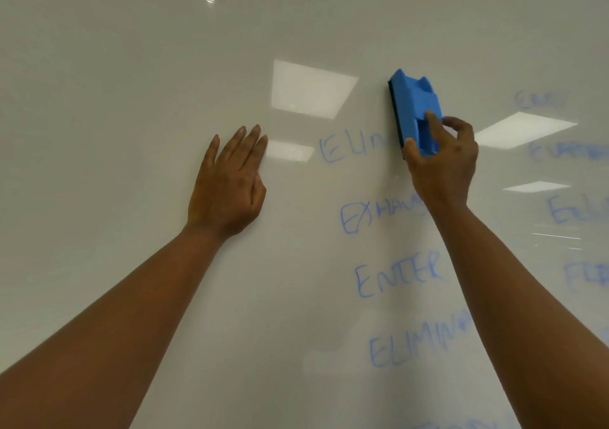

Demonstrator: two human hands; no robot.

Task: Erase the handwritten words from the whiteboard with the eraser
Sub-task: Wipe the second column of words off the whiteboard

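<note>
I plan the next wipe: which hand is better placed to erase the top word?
Right. The right hand grips the eraser beside the top word; the left hand rests flat on the whiteboard.

This looks like an office or a meeting room, maybe a classroom. A glossy whiteboard [131,99] fills nearly the whole view, and in its sheen sit the reflections of square ceiling light panels [311,89], the flat recessed kind set in a grid overhead, with more of them mirrored off to the right. Blue marker words [400,277] run down the board in capitals, a vocabulary-style list in columns. A blue foam eraser [413,105] is pressed to the board.
</note>
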